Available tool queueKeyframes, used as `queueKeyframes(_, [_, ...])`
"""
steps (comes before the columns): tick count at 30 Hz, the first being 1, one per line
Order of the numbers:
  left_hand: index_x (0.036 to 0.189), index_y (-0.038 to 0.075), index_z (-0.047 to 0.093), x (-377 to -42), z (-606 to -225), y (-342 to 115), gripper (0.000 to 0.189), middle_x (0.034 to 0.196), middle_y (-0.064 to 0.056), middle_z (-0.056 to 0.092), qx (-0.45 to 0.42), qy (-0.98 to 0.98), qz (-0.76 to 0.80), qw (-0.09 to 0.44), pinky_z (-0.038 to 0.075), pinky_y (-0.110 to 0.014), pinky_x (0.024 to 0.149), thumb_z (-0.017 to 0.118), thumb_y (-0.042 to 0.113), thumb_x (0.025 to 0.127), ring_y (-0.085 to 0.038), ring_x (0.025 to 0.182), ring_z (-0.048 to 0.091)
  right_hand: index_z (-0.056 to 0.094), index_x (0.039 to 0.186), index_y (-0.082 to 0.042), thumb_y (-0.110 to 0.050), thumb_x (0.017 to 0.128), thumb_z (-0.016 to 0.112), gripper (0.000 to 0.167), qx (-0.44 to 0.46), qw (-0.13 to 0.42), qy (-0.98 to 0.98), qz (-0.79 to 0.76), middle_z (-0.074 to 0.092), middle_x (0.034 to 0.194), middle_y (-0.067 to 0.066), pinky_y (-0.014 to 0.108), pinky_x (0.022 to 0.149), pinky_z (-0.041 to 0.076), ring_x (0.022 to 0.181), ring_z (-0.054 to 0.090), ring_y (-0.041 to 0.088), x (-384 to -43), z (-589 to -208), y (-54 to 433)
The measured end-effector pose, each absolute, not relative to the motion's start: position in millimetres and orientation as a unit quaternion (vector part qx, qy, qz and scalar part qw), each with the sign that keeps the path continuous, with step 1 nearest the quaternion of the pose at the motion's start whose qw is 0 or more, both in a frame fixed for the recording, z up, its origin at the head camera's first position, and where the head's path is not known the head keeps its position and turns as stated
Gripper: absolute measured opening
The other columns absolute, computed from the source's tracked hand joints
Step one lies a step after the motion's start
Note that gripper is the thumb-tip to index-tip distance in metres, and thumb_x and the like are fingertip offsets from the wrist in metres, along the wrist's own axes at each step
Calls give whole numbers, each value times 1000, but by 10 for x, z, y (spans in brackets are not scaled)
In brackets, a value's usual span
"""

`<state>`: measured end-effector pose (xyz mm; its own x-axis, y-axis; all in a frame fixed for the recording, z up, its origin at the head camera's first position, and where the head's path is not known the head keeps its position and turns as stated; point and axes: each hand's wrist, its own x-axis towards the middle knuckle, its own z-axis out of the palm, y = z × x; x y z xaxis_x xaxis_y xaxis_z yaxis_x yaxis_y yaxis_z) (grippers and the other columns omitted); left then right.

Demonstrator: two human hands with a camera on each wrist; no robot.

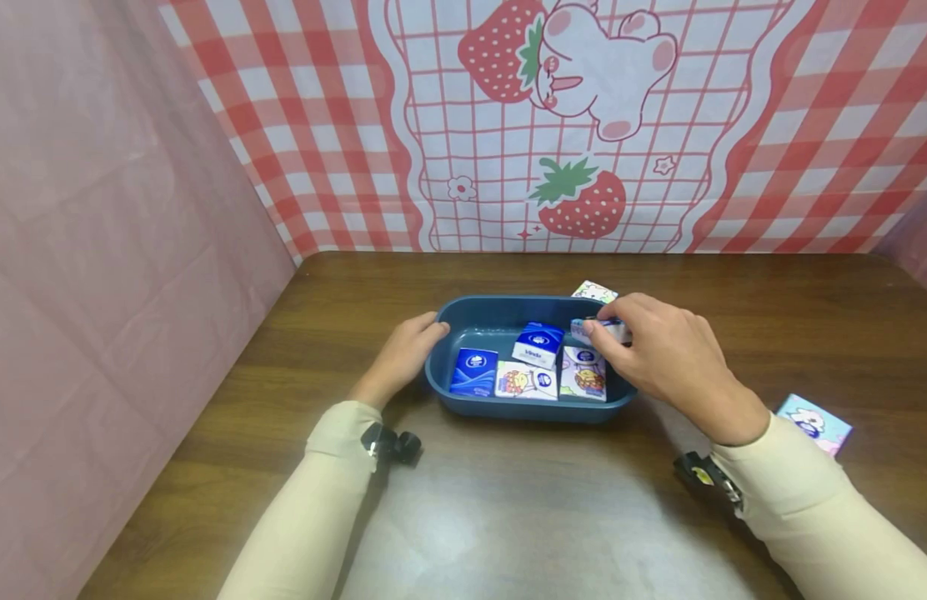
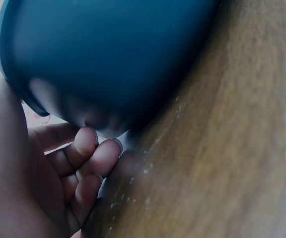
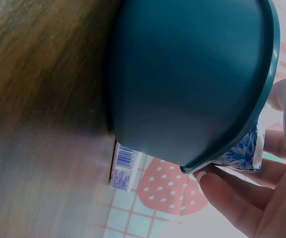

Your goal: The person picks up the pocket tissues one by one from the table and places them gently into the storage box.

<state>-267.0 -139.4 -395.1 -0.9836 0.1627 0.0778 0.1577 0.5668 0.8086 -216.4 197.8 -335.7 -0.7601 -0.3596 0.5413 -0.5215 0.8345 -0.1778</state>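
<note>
A dark blue oblong plastic basin point(image 1: 534, 410) stands on the table. My left hand point(image 1: 403, 350) holds its left end, thumb at the rim and fingers curled against the outer wall. Over the right end, my right hand point(image 1: 669, 358) pinches a small tissue pack point(image 3: 240, 152) with a blue floral side, partly hidden by the fingers. Inside the basin lie a blue tissue pack point(image 1: 474, 372) at the left, a blue Vinda pack point(image 1: 538, 343) tilted in the middle, a white cartoon pack point(image 1: 525, 381) along the front, and another cartoon pack point(image 1: 583, 372) at the right.
Behind the basin's right end is a white patterned tissue pack point(image 1: 594, 292), its barcode side showing in the right wrist view. A light blue cartoon pack point(image 1: 814, 422) lies beside my right forearm. A red-and-white checked cloth point(image 1: 328, 150) hangs along the table's back edge.
</note>
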Motion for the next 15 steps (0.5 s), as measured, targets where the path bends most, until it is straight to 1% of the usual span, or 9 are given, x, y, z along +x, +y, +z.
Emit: queueKeyframes(15, [123, 9, 65, -2661, -3946, -1391, 39, 109, -7, 67, 88, 887, 453, 4, 49, -50, 97, 46, 38, 103, -24, 105, 61, 74, 103, -10, -40, 91, 70, 33, 236, 248, -925, 165, 71, 95, 6, 30, 49, 43, 61, 54, 16, -2159, -3360, 1973])
